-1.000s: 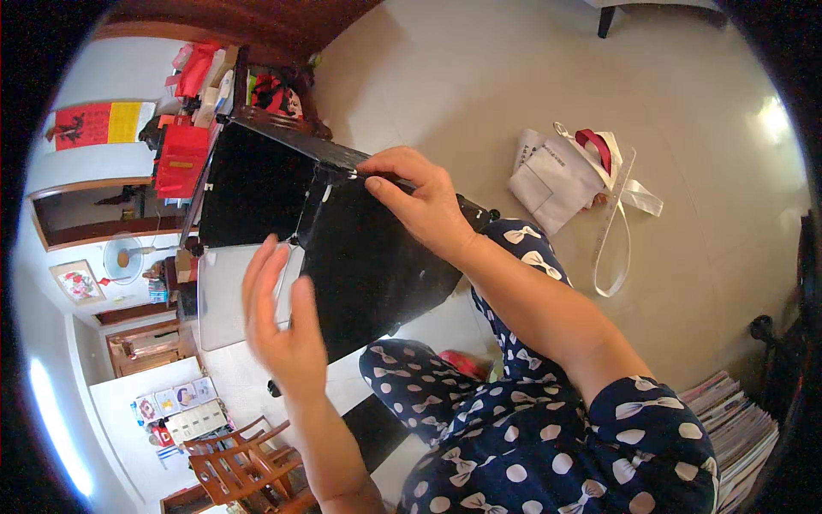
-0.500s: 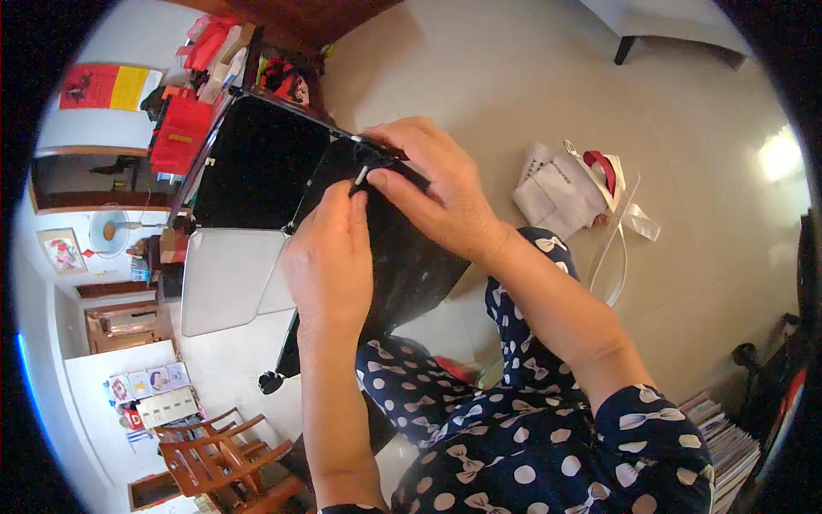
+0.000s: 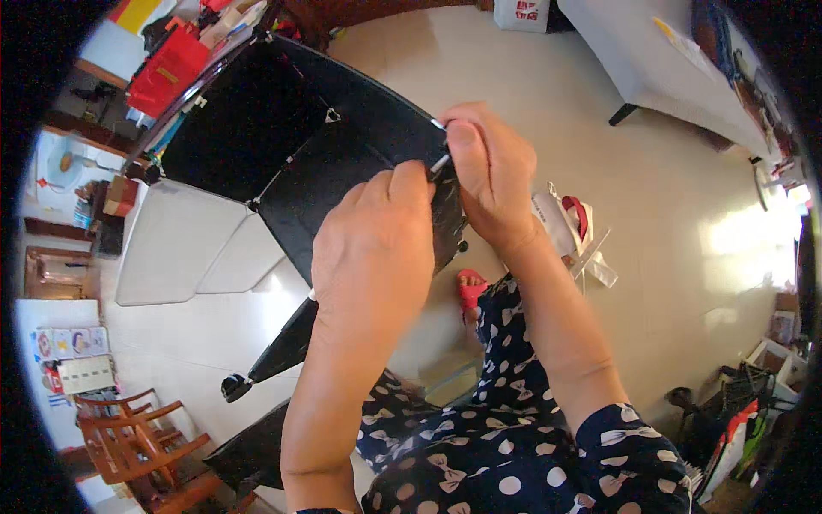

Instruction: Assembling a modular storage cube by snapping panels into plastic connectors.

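A black umbrella (image 3: pixel 330 180), its canopy partly spread with thin metal ribs and small pale joints, is before me. My left hand (image 3: pixel 374 236) is closed at the canopy's edge, fingertips curled down on the fabric and partly hidden. My right hand (image 3: pixel 492 167) pinches the canopy's edge, thumb on top, beside a white rib tip. A short white rod end (image 3: pixel 439 163) shows between the two hands. A folded black strip with a rounded end (image 3: pixel 235 387) sticks out to the lower left.
Pale, translucent panels (image 3: pixel 167 248) stand left of the canopy. White and red bags (image 3: pixel 561 223) lie on the tiled floor beyond my right forearm. Wooden chairs (image 3: pixel 128 437) are at the lower left, a grey sofa (image 3: pixel 634 64) at the upper right, a cluttered shelf (image 3: pixel 184 64) at the upper left.
Both hands have moved to the right along with the canopy edge, and they have drawn further apart. More of the canopy is spread open now. The view has shifted.
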The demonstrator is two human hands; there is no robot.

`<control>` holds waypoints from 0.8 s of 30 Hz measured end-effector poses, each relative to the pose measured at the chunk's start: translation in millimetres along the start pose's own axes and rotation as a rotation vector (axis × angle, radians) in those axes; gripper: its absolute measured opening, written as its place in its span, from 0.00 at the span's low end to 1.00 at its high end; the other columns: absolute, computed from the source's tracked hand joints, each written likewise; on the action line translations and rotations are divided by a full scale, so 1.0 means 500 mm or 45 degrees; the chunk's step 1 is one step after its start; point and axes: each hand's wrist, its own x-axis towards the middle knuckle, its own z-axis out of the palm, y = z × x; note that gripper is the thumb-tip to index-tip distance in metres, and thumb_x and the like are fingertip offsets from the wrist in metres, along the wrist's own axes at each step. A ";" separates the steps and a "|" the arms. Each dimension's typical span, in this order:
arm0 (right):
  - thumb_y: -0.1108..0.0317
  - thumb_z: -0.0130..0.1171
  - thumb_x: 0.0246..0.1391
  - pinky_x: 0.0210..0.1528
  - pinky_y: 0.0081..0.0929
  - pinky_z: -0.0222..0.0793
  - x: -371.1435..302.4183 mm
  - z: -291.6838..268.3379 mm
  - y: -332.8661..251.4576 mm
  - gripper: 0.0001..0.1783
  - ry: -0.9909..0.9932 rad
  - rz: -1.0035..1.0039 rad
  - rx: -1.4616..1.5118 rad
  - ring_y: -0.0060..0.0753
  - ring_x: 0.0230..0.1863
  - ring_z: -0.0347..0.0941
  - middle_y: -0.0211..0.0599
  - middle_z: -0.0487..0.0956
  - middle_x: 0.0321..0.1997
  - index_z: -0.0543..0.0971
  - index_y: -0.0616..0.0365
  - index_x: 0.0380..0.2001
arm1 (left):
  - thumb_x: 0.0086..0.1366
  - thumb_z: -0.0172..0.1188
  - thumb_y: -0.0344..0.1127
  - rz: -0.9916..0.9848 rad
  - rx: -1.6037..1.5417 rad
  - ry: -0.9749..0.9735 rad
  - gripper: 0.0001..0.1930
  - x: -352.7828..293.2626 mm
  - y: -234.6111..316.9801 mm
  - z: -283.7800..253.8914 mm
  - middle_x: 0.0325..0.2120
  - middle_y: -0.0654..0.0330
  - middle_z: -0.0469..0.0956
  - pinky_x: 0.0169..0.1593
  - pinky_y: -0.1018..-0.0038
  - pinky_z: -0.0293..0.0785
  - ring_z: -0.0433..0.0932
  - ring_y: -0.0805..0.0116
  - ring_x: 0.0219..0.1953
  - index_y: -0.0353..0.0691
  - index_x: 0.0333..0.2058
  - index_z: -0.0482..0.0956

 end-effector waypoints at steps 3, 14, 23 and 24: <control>0.67 0.49 0.66 0.36 0.24 0.68 -0.007 0.006 -0.004 0.12 -0.015 0.010 0.029 0.28 0.31 0.72 0.38 0.78 0.31 0.79 0.63 0.39 | 0.58 0.60 0.30 0.060 -0.034 0.074 0.11 -0.009 -0.020 0.004 0.28 0.57 0.78 0.35 0.65 0.78 0.80 0.58 0.33 0.37 0.40 0.75; 0.45 0.37 0.69 0.40 0.31 0.69 -0.011 0.014 0.014 0.31 0.054 -0.171 -0.052 0.41 0.35 0.76 0.44 0.80 0.38 0.79 0.62 0.42 | 0.57 0.59 0.35 0.055 -0.057 0.161 0.06 -0.009 -0.035 0.013 0.21 0.65 0.73 0.30 0.74 0.74 0.78 0.69 0.26 0.43 0.32 0.73; 0.53 0.36 0.69 0.38 0.29 0.67 -0.016 0.047 0.022 0.27 0.186 -0.063 -0.048 0.31 0.32 0.71 0.40 0.79 0.36 0.79 0.63 0.35 | 0.56 0.60 0.31 0.004 -0.214 -0.063 0.18 -0.014 -0.040 0.002 0.31 0.56 0.78 0.37 0.67 0.77 0.79 0.59 0.34 0.35 0.46 0.74; 0.53 0.35 0.69 0.38 0.29 0.67 -0.020 0.052 0.026 0.27 0.225 -0.021 0.005 0.32 0.32 0.71 0.40 0.79 0.35 0.79 0.63 0.34 | 0.56 0.60 0.32 0.011 -0.203 -0.058 0.18 -0.015 -0.042 0.000 0.30 0.57 0.77 0.37 0.67 0.77 0.79 0.60 0.34 0.35 0.46 0.74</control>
